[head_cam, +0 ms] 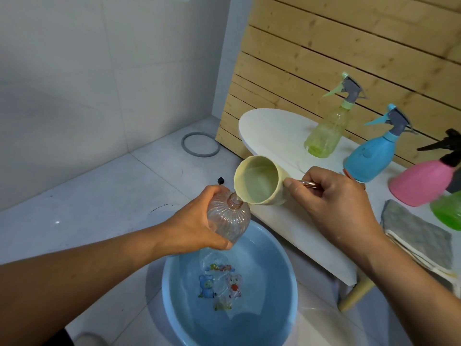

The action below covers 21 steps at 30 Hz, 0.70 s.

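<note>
I hold the clear ribbed bottle (228,218) in my left hand (197,221), fingers and thumb curled round its body from the left, its open neck tilted up and to the right. My right hand (334,196) grips the handle of the cream cup (257,179), thumb pressed along the top near the cup wall; the cup is tipped over so that its mouth faces me and its lower lip touches the bottle's neck. Both sit above the far rim of the blue basin (174,308), which stands on the tiled floor and holds water over cartoon animal pictures on its bottom.

Just right of the cup runs the white table (272,131), its edge passing under my right wrist. On it stand a yellow-green spray bottle (326,136), a blue spray bottle (371,156) and a pink spray bottle (424,181) in a row towards the right, with a green bottle (449,213) at the frame's edge. A grey cloth (414,236) lies beside my right forearm. A grey ring (200,144) lies on the floor by the slatted wooden panel (324,46). Nothing stands between cup and bottle.
</note>
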Motion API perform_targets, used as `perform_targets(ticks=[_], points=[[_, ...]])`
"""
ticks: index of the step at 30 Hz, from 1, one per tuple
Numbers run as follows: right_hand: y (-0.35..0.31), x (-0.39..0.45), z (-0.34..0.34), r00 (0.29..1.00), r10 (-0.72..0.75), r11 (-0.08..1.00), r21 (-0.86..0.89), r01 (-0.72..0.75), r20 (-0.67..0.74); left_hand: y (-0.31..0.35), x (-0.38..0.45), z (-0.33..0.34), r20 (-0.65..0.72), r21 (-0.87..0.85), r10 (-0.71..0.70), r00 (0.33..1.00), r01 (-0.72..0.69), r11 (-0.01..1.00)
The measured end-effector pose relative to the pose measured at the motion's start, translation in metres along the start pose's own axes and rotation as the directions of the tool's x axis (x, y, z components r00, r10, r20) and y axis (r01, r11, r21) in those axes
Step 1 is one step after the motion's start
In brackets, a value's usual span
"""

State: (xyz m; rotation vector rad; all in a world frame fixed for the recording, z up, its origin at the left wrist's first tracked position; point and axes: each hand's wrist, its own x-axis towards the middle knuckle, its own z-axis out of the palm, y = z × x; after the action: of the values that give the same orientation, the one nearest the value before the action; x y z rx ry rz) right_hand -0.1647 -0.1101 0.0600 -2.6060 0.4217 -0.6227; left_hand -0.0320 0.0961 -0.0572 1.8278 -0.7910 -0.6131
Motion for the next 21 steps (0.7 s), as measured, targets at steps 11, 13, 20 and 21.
perform_targets(ticks=[11, 13, 20, 21], points=[[-0.0053, -0.0020, -0.0020, 1.000, -0.027, 0.999, -0.025, 0.027, -0.012, -0.0015, -0.0006, 0.0005, -0.006, -0.008, 0.000, 1.000, 0.000, 1.000], [-0.0046, -0.0017, -0.0016, 0.999, -0.028, 0.999, -0.027, 0.028, -0.019, -0.0016, -0.0005, 0.0008, -0.007, -0.005, -0.001, 1.000, 0.001, 1.000], [-0.0051, -0.0021, -0.0022, 0.999, -0.045, 0.998, -0.054, 0.044, -0.015, -0.0021, 0.0002, 0.0011, -0.004, -0.008, -0.001, 1.000, 0.001, 1.000], [-0.0050, -0.0024, -0.0023, 0.999, -0.049, 0.997, -0.058, 0.048, -0.017, -0.0022, 0.0003, 0.0012, -0.004, -0.009, -0.003, 1.000, 0.003, 1.000]])
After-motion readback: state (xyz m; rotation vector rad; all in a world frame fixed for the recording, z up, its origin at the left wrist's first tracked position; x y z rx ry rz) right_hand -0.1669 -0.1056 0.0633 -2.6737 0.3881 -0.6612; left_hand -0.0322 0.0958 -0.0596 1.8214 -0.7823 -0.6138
